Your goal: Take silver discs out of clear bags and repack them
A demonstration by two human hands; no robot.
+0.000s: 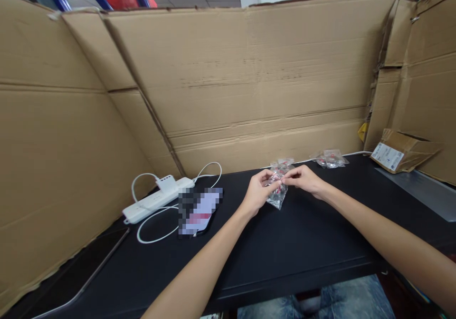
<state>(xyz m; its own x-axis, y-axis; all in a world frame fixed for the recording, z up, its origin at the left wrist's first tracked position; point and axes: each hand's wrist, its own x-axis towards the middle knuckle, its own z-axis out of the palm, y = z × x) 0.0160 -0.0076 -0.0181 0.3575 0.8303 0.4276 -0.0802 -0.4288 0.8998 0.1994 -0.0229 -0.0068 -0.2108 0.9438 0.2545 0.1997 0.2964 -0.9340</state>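
Bare hands at work over a black worktop, with cardboard panels standing at the back and on both sides. Left hand: grip clamped, thumb and fingers pinching the near side of a clear plastic bag that shows some red inside. Right hand: thumb and fingertip drawn together on the same bag, at its right edge, close to the left thumb. The bag is thus between the two hands, right of the worktop's middle and toward the back panel; its lower corner points down toward the wearer. Whether that corner touches the worktop, cannot tell. Just behind it, more clear plastic with red marks; whether part of the same bag or separate, cannot tell. To the right, near the back panel, a group of clear packets, also with red. Far right: a small cardboard box bearing a white label, beside a flat grey sheet. Left of the hands: a phone, its screen pixelated; a white power strip carrying a white charger; a looped white cable. Near left corner: a dark flat panel with a pale edge.
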